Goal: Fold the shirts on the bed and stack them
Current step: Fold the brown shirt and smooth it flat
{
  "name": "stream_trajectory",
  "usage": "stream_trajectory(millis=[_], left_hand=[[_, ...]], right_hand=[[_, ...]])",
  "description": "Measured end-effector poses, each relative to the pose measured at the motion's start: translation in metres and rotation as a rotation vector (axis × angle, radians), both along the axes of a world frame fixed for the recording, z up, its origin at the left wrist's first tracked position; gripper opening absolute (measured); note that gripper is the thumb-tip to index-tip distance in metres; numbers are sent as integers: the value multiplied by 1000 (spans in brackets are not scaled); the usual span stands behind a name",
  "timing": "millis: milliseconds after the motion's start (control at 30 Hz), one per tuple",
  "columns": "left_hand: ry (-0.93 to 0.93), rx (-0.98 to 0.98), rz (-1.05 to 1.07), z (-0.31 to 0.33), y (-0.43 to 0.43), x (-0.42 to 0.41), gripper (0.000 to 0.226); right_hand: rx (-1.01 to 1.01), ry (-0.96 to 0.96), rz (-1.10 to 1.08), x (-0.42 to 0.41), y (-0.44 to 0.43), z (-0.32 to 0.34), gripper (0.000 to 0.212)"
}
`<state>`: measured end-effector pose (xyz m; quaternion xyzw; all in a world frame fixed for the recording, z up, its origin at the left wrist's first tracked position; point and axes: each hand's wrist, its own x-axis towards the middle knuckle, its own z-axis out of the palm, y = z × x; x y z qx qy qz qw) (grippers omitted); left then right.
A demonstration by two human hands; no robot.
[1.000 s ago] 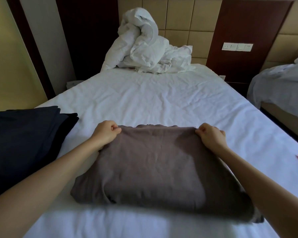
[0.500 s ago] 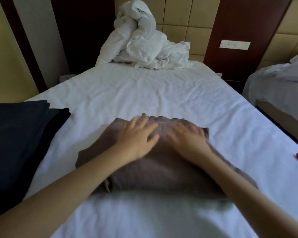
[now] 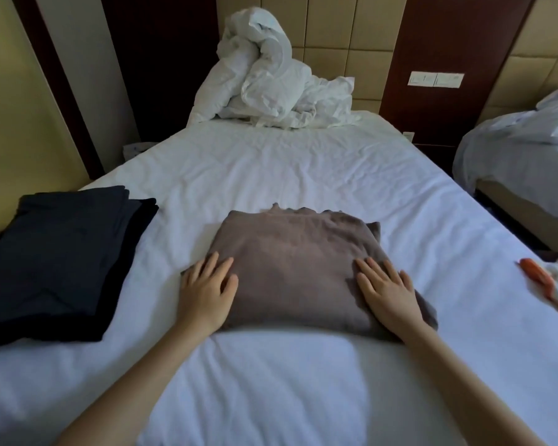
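A folded grey-brown shirt lies flat in the middle of the white bed. My left hand presses with straight fingers on the shirt's near left corner. My right hand lies flat on its near right edge. A stack of folded dark navy shirts sits at the left side of the bed, apart from both hands.
A bunched white duvet is heaped at the head of the bed. An orange-handled object and white cloth lie at the right edge, with a yellow thing beside them. A second bed stands to the right across a narrow gap.
Both hands let go of the shirt's far corners, flattened on its middle, then slid apart and toward me to the near corners.
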<state>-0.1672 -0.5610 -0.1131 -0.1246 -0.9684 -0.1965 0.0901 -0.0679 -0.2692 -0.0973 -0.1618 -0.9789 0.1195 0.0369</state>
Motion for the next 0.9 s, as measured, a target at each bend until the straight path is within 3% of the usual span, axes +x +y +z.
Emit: stream_trajectory(millis=[67, 233, 400, 533, 600, 667, 800, 900], left_hand=[[-77, 102, 37, 7, 3, 3, 54], [-82, 490, 405, 21, -9, 43, 53], [-231, 603, 328, 11, -24, 64, 42], [-262, 1018, 291, 22, -21, 61, 12], [-275, 1141, 288, 27, -24, 54, 7], [-273, 1107, 311, 32, -37, 45, 6], [-383, 788, 234, 34, -69, 30, 8], [-492, 695, 215, 35, -66, 32, 31]], right_hand=[[-18, 20, -12, -1, -4, 5, 45], [-21, 367, -345, 54, -10, -8, 40], [-268, 258, -616, 76, -5, -5, 43], [-376, 302, -604, 73, -5, -2, 29], [-402, 354, -596, 73, -5, 3, 19], [-341, 354, -585, 75, 5, 4, 12], [-265, 273, -563, 81, 20, 2, 11], [-337, 223, -527, 78, 16, 7, 14]])
